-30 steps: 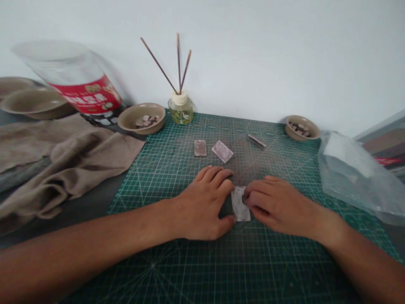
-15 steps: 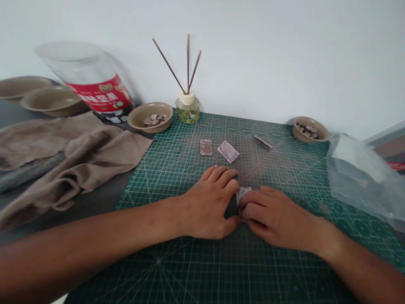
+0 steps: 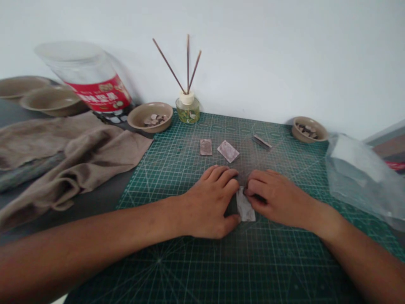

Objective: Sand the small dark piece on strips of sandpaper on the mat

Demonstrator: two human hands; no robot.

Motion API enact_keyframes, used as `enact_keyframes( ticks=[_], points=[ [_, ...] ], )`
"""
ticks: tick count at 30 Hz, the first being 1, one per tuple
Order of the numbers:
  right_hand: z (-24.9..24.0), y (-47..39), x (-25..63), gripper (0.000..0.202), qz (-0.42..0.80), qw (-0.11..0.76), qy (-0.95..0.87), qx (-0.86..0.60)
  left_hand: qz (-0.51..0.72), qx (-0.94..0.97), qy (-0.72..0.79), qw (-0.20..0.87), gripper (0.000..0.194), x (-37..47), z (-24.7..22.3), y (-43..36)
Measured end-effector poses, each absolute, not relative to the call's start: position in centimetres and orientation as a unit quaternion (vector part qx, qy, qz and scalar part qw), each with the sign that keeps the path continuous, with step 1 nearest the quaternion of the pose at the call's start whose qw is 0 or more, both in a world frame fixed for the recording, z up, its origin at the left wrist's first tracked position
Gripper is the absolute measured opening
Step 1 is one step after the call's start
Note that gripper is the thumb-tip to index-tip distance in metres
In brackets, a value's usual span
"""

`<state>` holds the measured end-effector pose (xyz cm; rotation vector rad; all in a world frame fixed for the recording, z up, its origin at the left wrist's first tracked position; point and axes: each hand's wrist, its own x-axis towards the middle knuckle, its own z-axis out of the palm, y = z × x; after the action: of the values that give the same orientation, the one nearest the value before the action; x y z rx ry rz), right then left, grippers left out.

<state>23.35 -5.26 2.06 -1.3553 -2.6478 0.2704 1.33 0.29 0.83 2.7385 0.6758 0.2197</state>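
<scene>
A small grey-white rectangular piece [image 3: 246, 210] lies on the green cutting mat [image 3: 190, 270]. My left hand [image 3: 213, 202] rests on the mat at its left side, index finger and thumb steadying its upper and lower left corners. My right hand [image 3: 275, 196] is closed in a pinch over the piece's upper right part. Whatever sits between those fingertips is hidden. Farther back lie a brownish rectangular piece [image 3: 206, 147], a tilted pale piece [image 3: 228, 151] and a thin piece [image 3: 262, 142] seen nearly edge-on.
One bowl [image 3: 150, 124] with small chips stands back left, another bowl [image 3: 302, 134] back right. A reed diffuser [image 3: 187, 110] is against the wall. A clear jar [image 3: 101, 95] and a brown cloth [image 3: 95, 164] are left, a plastic bag [image 3: 354, 177] right.
My right hand has shifted up and away along the rectangular piece, uncovering its lower part. The left hand stays in place.
</scene>
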Motion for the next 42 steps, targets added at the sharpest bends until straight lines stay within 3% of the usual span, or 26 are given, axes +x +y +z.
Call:
enact_keyframes(
  ticks=[5, 9, 16, 22, 28, 34, 39, 42],
  points=[
    [2.2, -5.6, 23.2, 0.007, 0.160, 0.072, -0.895, -0.409, 0.083, 0.957, 0.228, 0.161, 0.049, 1.3, 0.8, 0.3],
    [1.7, -5.4, 22.7, 0.006, 0.116, 0.101, -0.887, -0.435, 0.082, 0.956, 0.232, 0.160, 0.045, 1.3, 0.8, 0.3],
    [2.4, -6.5, 23.1, 0.009, 0.184, 0.064, -0.890, -0.412, 0.077, 0.956, 0.230, 0.164, 0.051, 1.4, 0.8, 0.3],
    [1.8, -5.5, 23.5, 0.006, 0.086, 0.076, -0.874, -0.472, 0.070, 0.955, 0.236, 0.162, 0.049, 1.4, 0.9, 0.3],
    [2.2, -6.5, 23.7, 0.008, 0.169, 0.059, -0.887, -0.426, 0.079, 0.957, 0.229, 0.159, 0.050, 1.4, 0.7, 0.3],
    [1.7, -5.4, 24.0, 0.005, 0.086, 0.068, -0.876, -0.470, 0.079, 0.955, 0.235, 0.160, 0.051, 1.4, 0.7, 0.3],
    [1.9, -6.4, 23.7, 0.007, 0.159, 0.054, -0.893, -0.417, 0.083, 0.958, 0.226, 0.158, 0.051, 1.4, 0.6, 0.3],
    [1.4, -6.4, 23.4, 0.006, 0.138, 0.071, -0.897, -0.413, 0.083, 0.958, 0.226, 0.155, 0.049, 1.3, 0.5, 0.2]
  ],
)
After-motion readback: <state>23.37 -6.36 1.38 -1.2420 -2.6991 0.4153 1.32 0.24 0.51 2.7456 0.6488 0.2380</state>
